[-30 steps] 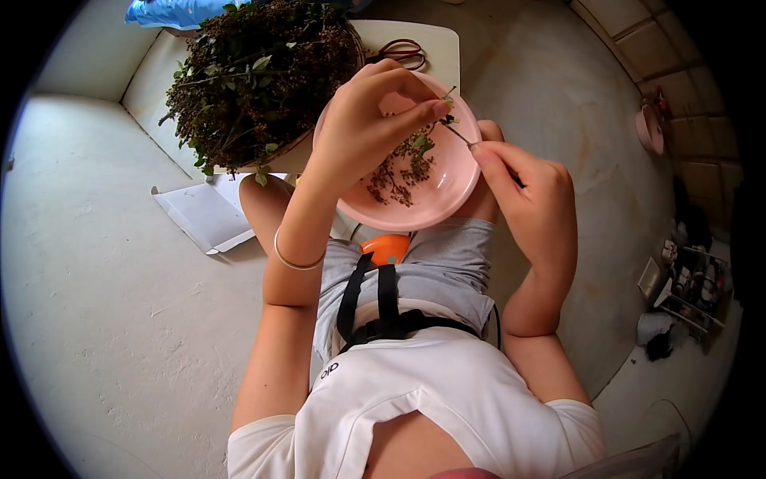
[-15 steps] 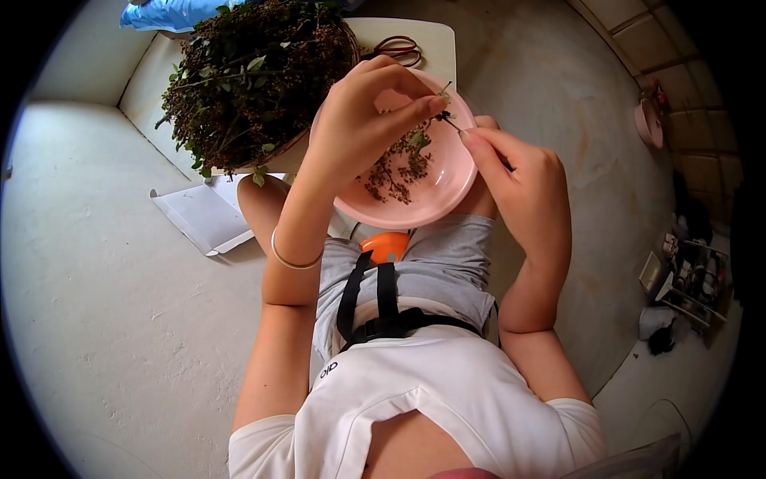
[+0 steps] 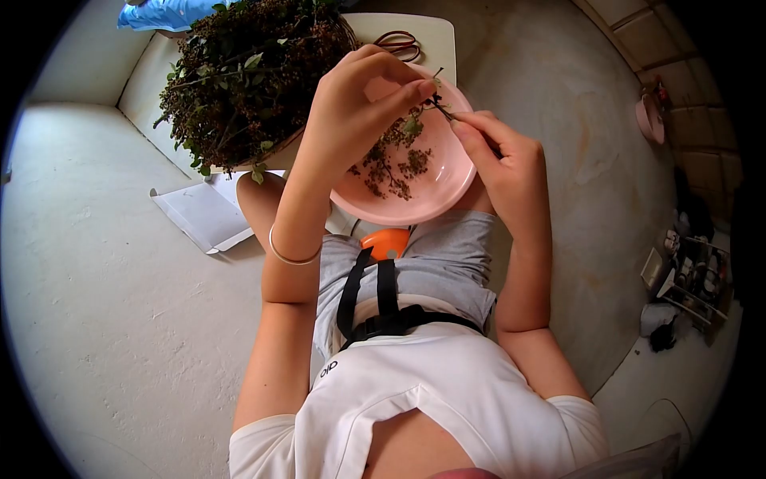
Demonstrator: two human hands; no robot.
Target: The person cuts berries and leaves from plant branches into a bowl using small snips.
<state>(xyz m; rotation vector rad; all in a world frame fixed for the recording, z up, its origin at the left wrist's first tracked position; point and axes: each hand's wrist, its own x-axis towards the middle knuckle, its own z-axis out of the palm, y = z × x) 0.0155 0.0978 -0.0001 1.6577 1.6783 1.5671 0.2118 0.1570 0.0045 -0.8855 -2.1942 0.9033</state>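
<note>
A sprig with small brown berries and a few green leaves (image 3: pixel 412 125) hangs over a pink bowl (image 3: pixel 447 188) above my lap. My left hand (image 3: pixel 371 100) pinches its upper part between thumb and finger, over the bowl's far left side. At the bowl's right rim, my right hand (image 3: pixel 499 152) has its thumb and forefinger closed on the stem end. Brown berries (image 3: pixel 391 180) show below the hands; whether they hang or lie in the bowl is unclear.
Beyond the bowl, a basket heaped with berry branches (image 3: pixel 239 88) stands on a pale table (image 3: pixel 439 36), beside red-handled scissors (image 3: pixel 399 44). White cardboard (image 3: pixel 209 214) lies on the floor at left. A small rack (image 3: pixel 698 275) stands far right.
My right hand has moved left and slightly up, closer to my left hand. The sprig and my left hand have shifted a little up and left, and the bowl a little up.
</note>
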